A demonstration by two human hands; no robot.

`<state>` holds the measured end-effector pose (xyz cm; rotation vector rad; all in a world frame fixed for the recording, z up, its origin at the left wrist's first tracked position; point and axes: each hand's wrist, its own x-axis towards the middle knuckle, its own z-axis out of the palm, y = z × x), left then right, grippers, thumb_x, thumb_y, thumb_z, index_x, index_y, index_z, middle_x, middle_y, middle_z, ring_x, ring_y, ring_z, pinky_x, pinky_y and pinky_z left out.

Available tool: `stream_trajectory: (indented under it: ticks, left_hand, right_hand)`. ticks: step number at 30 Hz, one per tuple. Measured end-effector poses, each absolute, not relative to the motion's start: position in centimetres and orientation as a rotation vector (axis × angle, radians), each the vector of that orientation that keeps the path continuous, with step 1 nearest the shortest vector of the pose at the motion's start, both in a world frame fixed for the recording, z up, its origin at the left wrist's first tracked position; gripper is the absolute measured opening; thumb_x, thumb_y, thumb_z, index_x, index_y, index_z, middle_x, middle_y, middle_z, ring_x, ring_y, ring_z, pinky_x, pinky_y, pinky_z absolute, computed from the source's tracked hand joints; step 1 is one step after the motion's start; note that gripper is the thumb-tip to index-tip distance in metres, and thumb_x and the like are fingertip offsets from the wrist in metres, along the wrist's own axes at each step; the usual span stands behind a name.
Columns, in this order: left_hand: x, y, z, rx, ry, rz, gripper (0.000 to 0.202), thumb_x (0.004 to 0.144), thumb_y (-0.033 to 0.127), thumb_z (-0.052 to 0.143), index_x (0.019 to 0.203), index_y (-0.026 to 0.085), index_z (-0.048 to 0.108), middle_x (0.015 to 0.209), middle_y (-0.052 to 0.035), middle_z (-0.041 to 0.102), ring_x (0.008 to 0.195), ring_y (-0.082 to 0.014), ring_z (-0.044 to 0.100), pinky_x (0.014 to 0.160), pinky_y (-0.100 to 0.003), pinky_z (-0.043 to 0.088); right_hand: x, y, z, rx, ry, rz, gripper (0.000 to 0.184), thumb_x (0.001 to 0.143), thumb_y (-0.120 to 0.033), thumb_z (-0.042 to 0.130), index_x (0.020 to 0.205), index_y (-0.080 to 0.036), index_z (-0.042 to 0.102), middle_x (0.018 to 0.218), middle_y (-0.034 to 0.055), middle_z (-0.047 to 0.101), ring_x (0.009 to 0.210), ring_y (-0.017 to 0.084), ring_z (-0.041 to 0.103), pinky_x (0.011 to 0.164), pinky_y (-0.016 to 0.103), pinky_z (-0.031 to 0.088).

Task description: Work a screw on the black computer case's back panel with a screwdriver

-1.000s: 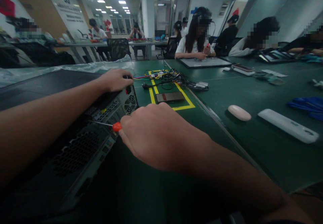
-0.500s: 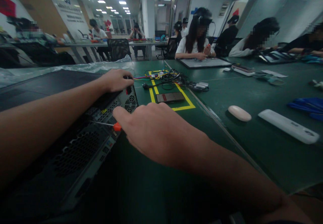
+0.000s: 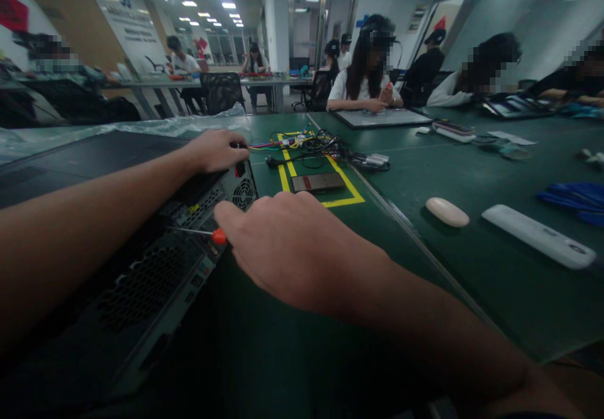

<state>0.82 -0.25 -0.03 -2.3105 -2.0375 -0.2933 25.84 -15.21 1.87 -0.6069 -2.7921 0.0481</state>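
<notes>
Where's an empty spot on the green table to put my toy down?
Bare green lies between the yellow tape square and the pale oval mouse, and on the near side of the white bar. Crowded: the cable tangle, and the computer case, where the left hand grips and the right hand holds a screwdriver.

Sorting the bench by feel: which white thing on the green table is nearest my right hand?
The small oval one, right of your right hand holding the screwdriver; the long flat bar lies farther right.
</notes>
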Motion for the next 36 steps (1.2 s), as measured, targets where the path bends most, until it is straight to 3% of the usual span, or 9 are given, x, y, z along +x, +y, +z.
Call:
stream_trajectory:
  ticks: [11,21,26,29,36]
  left_hand:
    - [0.9,-0.2,0.0,-2.297,-2.042,-0.28,0.054,0.086,0.05,0.054,0.126,0.031,0.086,0.12,-0.0096,0.084,0.117,-0.0383,0.073,0.106,-0.05,0.056]
    - [1.0,-0.3,-0.1,-2.274,-2.051,-0.268,0.054,0.087,0.049,0.053,0.124,0.029,0.086,0.124,-0.0099,0.083,0.117,-0.0366,0.074,0.104,-0.046,0.056]
    - [0.9,-0.3,0.0,-2.283,-2.05,-0.284,0.052,0.086,0.05,0.054,0.122,0.032,0.087,0.122,-0.0091,0.083,0.119,-0.0376,0.073,0.105,-0.048,0.056]
    - [0.9,-0.3,0.0,-2.29,-2.056,-0.277,0.053,0.085,0.05,0.054,0.123,0.03,0.086,0.125,-0.0106,0.083,0.121,-0.0391,0.072,0.107,-0.049,0.055]
    - [1.1,-0.5,0.2,-2.29,-2.072,-0.27,0.056,0.084,0.049,0.055,0.126,0.028,0.086,0.123,-0.0119,0.083,0.118,-0.0401,0.073,0.105,-0.05,0.056]
  right_hand:
    - [25.8,-15.6,2.4,-0.689,-2.842,0.046,0.03,0.114,-0.022,0.045,0.101,-0.016,0.071,0.081,0.0083,0.077,0.076,0.023,0.071,0.062,0.035,0.032]
    - [25.6,-15.6,2.6,-0.695,-2.919,0.136,0.03,0.11,-0.02,0.048,0.098,-0.015,0.076,0.085,0.0117,0.081,0.079,0.026,0.075,0.064,0.034,0.039]
    - [25.5,-15.3,2.0,-0.671,-2.884,0.135,0.029,0.112,-0.024,0.047,0.112,-0.013,0.074,0.092,0.0134,0.082,0.087,0.027,0.078,0.068,0.034,0.044]
    - [25.6,-15.1,1.8,-0.647,-2.848,0.146,0.029,0.113,-0.018,0.041,0.123,-0.011,0.068,0.089,0.0124,0.081,0.086,0.027,0.078,0.067,0.035,0.043]
    - [25.6,-15.0,1.6,-0.624,-2.83,0.147,0.031,0.113,-0.013,0.037,0.12,-0.012,0.067,0.083,0.0103,0.079,0.076,0.026,0.075,0.063,0.035,0.039]
